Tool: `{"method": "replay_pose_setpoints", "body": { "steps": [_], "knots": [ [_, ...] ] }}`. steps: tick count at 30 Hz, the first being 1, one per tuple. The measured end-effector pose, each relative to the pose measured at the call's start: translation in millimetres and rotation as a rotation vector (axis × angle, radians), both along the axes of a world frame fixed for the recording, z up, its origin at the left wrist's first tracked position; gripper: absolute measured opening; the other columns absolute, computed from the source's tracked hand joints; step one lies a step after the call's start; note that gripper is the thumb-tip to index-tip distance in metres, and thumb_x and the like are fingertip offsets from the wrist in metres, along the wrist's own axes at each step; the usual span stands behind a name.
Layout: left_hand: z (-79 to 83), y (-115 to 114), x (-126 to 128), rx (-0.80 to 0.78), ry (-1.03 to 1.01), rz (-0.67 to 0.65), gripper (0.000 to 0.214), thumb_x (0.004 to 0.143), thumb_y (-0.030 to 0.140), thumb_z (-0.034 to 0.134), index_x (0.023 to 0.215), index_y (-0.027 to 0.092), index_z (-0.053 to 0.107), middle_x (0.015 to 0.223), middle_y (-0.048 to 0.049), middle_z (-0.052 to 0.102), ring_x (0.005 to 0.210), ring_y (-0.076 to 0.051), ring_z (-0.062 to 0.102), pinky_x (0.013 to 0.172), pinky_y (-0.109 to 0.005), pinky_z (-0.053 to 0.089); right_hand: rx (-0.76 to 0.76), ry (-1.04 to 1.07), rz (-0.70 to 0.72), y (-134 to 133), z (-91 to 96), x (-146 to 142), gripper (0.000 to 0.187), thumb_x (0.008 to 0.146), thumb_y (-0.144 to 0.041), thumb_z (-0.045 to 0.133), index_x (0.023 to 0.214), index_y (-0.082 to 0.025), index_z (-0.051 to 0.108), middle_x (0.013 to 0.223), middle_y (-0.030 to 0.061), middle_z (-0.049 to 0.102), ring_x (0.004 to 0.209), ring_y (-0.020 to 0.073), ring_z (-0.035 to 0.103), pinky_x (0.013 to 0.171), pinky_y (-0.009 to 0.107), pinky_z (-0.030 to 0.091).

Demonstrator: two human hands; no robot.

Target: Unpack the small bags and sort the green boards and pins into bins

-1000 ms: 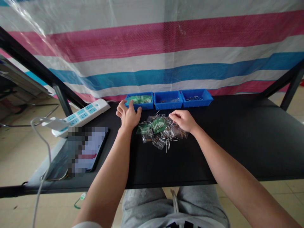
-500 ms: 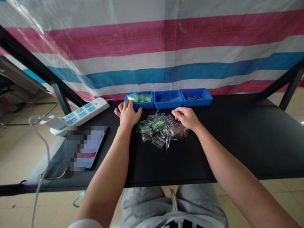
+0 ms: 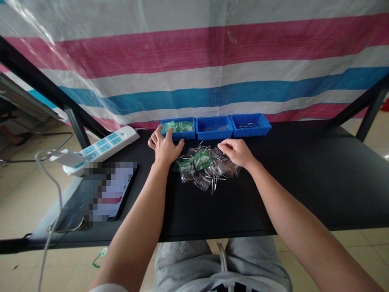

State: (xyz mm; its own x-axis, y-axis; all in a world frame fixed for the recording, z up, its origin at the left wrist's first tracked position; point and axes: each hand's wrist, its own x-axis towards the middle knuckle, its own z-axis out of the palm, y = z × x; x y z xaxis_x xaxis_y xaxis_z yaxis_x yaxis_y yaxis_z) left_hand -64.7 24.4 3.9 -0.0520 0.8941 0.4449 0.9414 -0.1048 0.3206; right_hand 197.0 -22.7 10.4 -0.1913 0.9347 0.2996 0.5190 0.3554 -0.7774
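Note:
My left hand is open, fingers spread, at the front left corner of the left blue bin, which holds green packets. Whether its fingertips touch the bin I cannot tell. My right hand is closed in a pinch over the right side of a pile; what its fingertips hold, if anything, is hidden. In the pile lie small clear bags, a green packet and loose thin metal pins.
A middle blue bin and a right blue bin with a few metal pins stand in the same row. On the left of the black table lie a white power strip with a plugged-in cable and a tablet-like device. Striped sheeting hangs behind.
My left hand has drawn back slightly toward me and its fingers have lifted a little from the left bin's edge. My right hand is nearly unmoved.

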Motion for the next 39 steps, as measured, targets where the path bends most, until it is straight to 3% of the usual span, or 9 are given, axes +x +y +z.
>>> {"method": "replay_pose_setpoints", "body": {
  "steps": [5,8,11,15,18,25,33,39],
  "knots": [
    [15.9,-9,15,0.071,-0.085,-0.094,0.040,0.081,0.038,0.057,0.117,0.020,0.063,0.129,-0.0146,0.053,0.121,-0.035,0.045,0.100,-0.051,0.033,0.031,-0.022,-0.014,-1,1.6,0,0.035,0.087,-0.044,0.055,0.076,-0.014,0.070,0.066,0.0044,0.068,0.059,0.0155,0.059,0.058,0.026,0.039],
    [23.2,-13,23,-0.088,-0.060,-0.401,0.026,0.082,0.036,0.056,0.099,0.019,0.067,0.105,-0.0096,0.066,0.106,-0.029,0.056,0.095,-0.045,0.036,0.053,-0.042,-0.037,-2,1.9,0,0.033,0.087,-0.042,0.055,0.077,-0.014,0.070,0.068,0.0053,0.070,0.061,0.0164,0.061,0.059,0.026,0.040],
    [22.5,-15,27,-0.291,0.056,-0.613,0.036,0.076,0.049,0.065,0.096,0.020,0.067,0.101,-0.0069,0.068,0.101,-0.029,0.058,0.093,-0.045,0.035,0.080,-0.068,-0.071,-1,1.5,-1,0.032,0.087,-0.041,0.056,0.075,-0.015,0.070,0.066,0.0051,0.070,0.060,0.0162,0.061,0.058,0.026,0.039],
    [15.7,-14,28,-0.425,0.122,-0.621,0.057,0.062,0.060,0.074,0.103,0.021,0.066,0.111,-0.0085,0.064,0.109,-0.033,0.054,0.093,-0.047,0.034,0.090,-0.075,-0.085,0,0.2,-2,0.031,0.086,-0.039,0.056,0.075,-0.015,0.070,0.066,0.0049,0.070,0.059,0.0156,0.061,0.058,0.025,0.039],
    [14.2,-12,28,-0.476,0.111,-0.614,0.058,0.062,0.057,0.076,0.104,0.020,0.065,0.111,-0.0090,0.064,0.110,-0.033,0.054,0.093,-0.047,0.035,0.094,-0.083,-0.074,0,-1.3,-2,0.031,0.086,-0.040,0.056,0.074,-0.015,0.070,0.064,0.0043,0.069,0.058,0.0152,0.060,0.057,0.025,0.039],
    [17.7,-11,28,-0.365,0.022,-0.664,0.049,0.065,0.045,0.078,0.103,0.017,0.066,0.107,-0.0093,0.065,0.103,-0.028,0.058,0.091,-0.042,0.042,0.089,-0.104,-0.062,0,-1.6,-2,0.031,0.087,-0.039,0.055,0.076,-0.015,0.071,0.067,0.0050,0.070,0.060,0.0158,0.062,0.058,0.025,0.040],
    [13.1,-12,31,-0.292,-0.365,-0.628,0.034,0.069,0.039,0.075,0.095,0.018,0.067,0.076,-0.0007,0.066,0.066,-0.014,0.057,0.065,-0.028,0.044,0.057,-0.049,-0.028,-3,0.0,-6,0.028,0.085,-0.039,0.058,0.080,-0.015,0.072,0.070,0.0054,0.070,0.062,0.0159,0.061,0.059,0.026,0.041],
    [10.1,-18,49,-0.281,-0.737,-0.707,0.040,0.065,0.038,0.079,0.095,0.016,0.063,0.074,0.0002,0.064,0.060,-0.010,0.051,0.057,-0.024,0.041,-0.050,0.143,0.014,-6,-1.0,-16,0.038,0.076,-0.043,0.069,0.099,-0.013,0.073,0.052,-0.0043,0.051,0.049,0.0095,0.042,0.052,0.025,0.033]
  ]
}}
